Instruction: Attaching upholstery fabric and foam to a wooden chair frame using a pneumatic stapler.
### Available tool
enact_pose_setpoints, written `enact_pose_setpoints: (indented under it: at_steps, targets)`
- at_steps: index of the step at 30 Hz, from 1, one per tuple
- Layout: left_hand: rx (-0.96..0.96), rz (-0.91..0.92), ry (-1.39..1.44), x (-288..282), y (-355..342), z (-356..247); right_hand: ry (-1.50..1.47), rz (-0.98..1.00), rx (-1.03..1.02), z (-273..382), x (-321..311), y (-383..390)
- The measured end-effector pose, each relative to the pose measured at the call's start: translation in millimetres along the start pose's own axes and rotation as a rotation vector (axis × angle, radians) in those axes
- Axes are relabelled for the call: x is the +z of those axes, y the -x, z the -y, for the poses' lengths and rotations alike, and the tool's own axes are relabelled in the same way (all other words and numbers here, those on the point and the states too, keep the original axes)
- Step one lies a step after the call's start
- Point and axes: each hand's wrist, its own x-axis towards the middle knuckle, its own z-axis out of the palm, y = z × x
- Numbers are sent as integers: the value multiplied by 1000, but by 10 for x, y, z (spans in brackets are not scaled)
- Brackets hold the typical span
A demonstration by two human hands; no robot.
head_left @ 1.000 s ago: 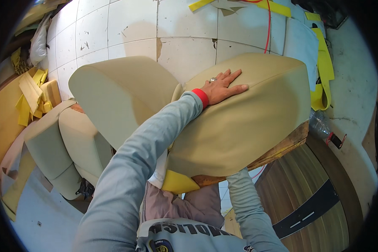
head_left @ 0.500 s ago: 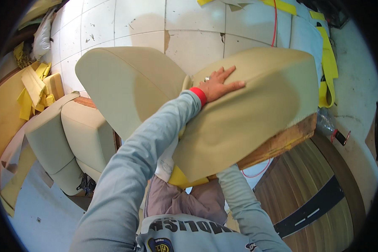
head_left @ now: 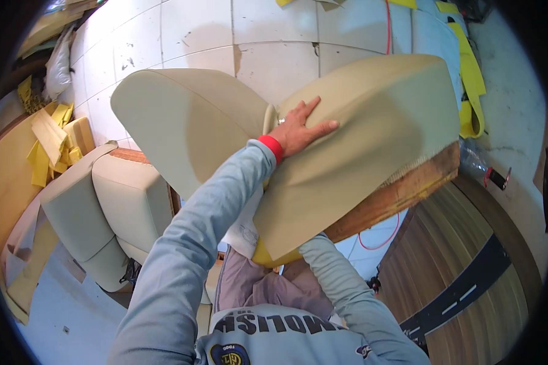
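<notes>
My left hand [head_left: 301,128] lies with spread fingers on a beige upholstered seat cushion [head_left: 383,115], close to the seam at its inner edge. A ring and a red cuff show on that arm. Slack folds of cover run across the cushion, and a loose flap [head_left: 292,219] hangs toward me. The cushion's bare wooden base [head_left: 396,201] shows along its lower right side, with yellow foam [head_left: 265,254] under the flap. My right forearm [head_left: 332,264] reaches beneath this base, which hides the hand. A second beige padded section [head_left: 170,115] adjoins on the left.
Other beige cushions [head_left: 134,194] stand at the left, beside yellow foam scraps [head_left: 58,140]. A clear plastic bottle [head_left: 474,159] lies on the right, near a wood-grain panel [head_left: 450,249]. A red cord [head_left: 388,27] crosses the white tiled floor [head_left: 274,67].
My left hand has shifted a little to the left across the cover. The cushion's right side is tilted higher, showing more wooden base. My right forearm has moved slightly left and farther under it.
</notes>
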Motion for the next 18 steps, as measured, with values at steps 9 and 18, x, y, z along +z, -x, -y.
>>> enact_pose_setpoints:
  at_steps: [9,18]
  targets:
    - [208,-166,-125,71,152,-28,-23,-48,-280,248,217,457]
    - [211,-183,-146,60,175,-47,763,-945,-782,425,234,430]
